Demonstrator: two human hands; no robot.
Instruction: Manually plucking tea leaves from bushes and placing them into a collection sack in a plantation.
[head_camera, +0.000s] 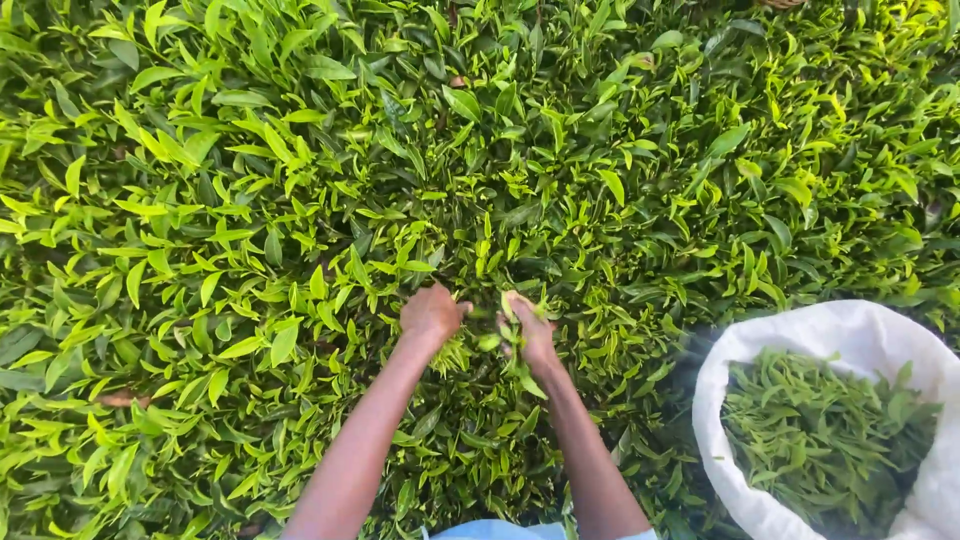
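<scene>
Left hand (430, 312): grip clenched on bush (300, 200) shoots.
Right hand (528, 330): grip grasping plucked leaves (515, 352).
Sack (800, 330): right of the hands, holding leaves.

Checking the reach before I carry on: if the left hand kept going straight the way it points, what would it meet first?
The left hand points up-frame into the bush; it would likely meet the bright young leaves just beyond its knuckles first, though depth is unclear.

two hands (480, 322), one white sack (790, 340), countless tea leaves (300, 150)
</scene>
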